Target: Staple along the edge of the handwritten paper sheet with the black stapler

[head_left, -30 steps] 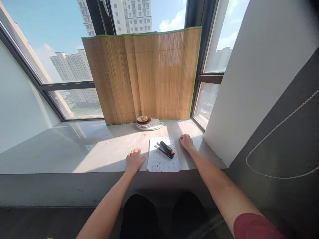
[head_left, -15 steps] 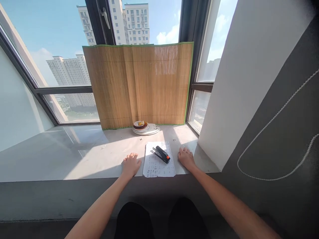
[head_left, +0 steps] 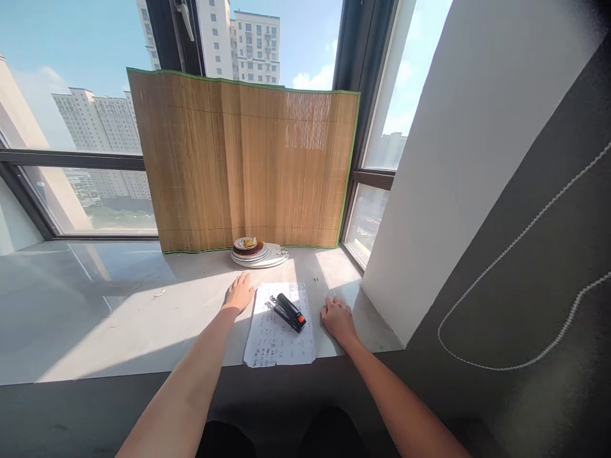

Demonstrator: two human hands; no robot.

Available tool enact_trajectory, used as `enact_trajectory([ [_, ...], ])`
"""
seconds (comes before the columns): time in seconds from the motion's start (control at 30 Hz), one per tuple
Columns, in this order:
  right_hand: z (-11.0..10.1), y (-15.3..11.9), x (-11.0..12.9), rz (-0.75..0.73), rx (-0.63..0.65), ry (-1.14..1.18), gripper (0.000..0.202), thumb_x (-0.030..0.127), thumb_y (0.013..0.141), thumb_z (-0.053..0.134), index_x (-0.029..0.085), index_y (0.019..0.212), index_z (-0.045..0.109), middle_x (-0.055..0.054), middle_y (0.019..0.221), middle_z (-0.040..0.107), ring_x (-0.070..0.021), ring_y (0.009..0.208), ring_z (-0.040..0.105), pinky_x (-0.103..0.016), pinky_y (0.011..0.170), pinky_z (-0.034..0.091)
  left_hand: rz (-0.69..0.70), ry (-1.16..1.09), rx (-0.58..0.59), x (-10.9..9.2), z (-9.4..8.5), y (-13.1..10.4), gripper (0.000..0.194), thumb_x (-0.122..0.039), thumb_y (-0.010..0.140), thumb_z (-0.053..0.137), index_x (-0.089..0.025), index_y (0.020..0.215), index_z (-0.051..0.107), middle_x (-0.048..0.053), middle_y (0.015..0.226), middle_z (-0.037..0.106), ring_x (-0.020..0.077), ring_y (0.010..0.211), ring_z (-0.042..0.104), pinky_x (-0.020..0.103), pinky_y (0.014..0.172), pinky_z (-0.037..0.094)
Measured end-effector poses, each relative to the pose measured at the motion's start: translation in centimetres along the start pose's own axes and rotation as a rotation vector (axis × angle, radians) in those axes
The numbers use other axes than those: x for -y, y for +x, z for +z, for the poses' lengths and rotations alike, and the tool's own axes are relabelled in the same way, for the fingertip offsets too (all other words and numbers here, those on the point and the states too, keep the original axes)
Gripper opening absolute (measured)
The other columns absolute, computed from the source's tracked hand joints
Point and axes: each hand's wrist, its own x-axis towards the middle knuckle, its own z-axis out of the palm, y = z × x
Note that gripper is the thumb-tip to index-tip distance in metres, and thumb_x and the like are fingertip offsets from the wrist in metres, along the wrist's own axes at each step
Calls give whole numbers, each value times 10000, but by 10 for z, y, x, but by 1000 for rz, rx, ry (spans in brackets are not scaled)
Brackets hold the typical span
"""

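A black stapler (head_left: 289, 313) with an orange-red end lies at a slant on a stack of handwritten paper sheets (head_left: 281, 348). Left of the paper's top corner, my left hand (head_left: 240, 292) reaches forward over the sill, its fingers stretched out and nothing visible in them. My right hand (head_left: 338, 317) rests on the sill to the right of the paper, palm down, fingers lying loosely apart. A tiny metal-looking bit (head_left: 316, 279) lies on the sill beyond my right hand.
Stacked plates (head_left: 260, 256) stand at the back of the windowsill (head_left: 191, 299), in front of a bamboo mat (head_left: 267, 172) leaning on the window. Small white scraps (head_left: 159, 294) lie at the left. A white wall (head_left: 429, 159) and a hanging cord (head_left: 506, 254) are at the right.
My left hand has moved forward from beside the paper's lower half to its top left corner. The right hand stays on the sill. The view has shifted, with the sill appearing nearer.
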Motion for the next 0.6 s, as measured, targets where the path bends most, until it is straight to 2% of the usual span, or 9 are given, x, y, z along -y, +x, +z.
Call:
enact_trajectory([
  [0.07,1,1,0,-3,-4,9,228,213,1027,478,176,1078,697,-161,1149,699,-299,1085,647,-383,919,406,13,-11,14,-2,4,3,486,-237,1077,422,-146,1544,521,208,1665,486,391,1578,353,547,1249,282],
  [0.13,1,2,-1,1,-6,19,223,212,1024,481,179,1066,698,-156,1145,702,-295,1078,650,-384,917,408,21,-12,12,-3,6,2,450,-239,1080,419,-150,1496,567,200,1651,509,391,1560,377,556,1254,272],
  [0.2,0,2,-1,9,-9,26,222,207,1022,480,182,1058,697,-153,1143,704,-290,1076,652,-380,917,409,24,-7,-7,-4,5,-2,406,-219,1076,408,-143,1417,616,205,1594,552,368,1487,459,509,1236,313],
  [0.27,0,1,-1,10,-13,27,221,204,1018,482,180,1052,699,-156,1142,703,-292,1085,651,-380,917,411,3,1,-32,-6,3,-10,371,-162,1057,382,-143,1297,664,212,1467,619,347,1358,551,458,1147,409],
  [0.33,-1,0,0,0,-10,33,223,208,1021,479,176,1046,698,-156,1136,700,-293,1080,652,-382,917,414,-32,10,-49,-7,1,-24,369,-78,1006,369,-158,1172,688,198,1316,660,333,1241,600,413,1010,483],
  [0.4,-1,-1,0,-9,1,44,232,218,1034,466,175,1045,693,-154,1132,696,-287,1062,653,-381,917,417,-42,9,-69,-7,-1,-44,376,-13,932,401,-176,1113,688,174,1243,661,318,1194,615,376,930,498],
  [0.5,-1,-1,-1,-9,7,49,232,209,1040,458,170,1039,687,-156,1130,689,-287,1072,652,-383,928,418,-29,12,-92,-7,-3,-80,411,-2,866,496,-189,1187,671,159,1300,635,301,1198,619,360,946,489],
  [0.6,-2,0,-2,-2,1,64,215,184,1023,470,162,1019,683,-160,1121,689,-294,1111,647,-383,937,422,-75,73,-77,-9,-4,-108,398,-38,931,493,-188,1267,644,162,1288,653,307,1222,608,371,989,469],
])
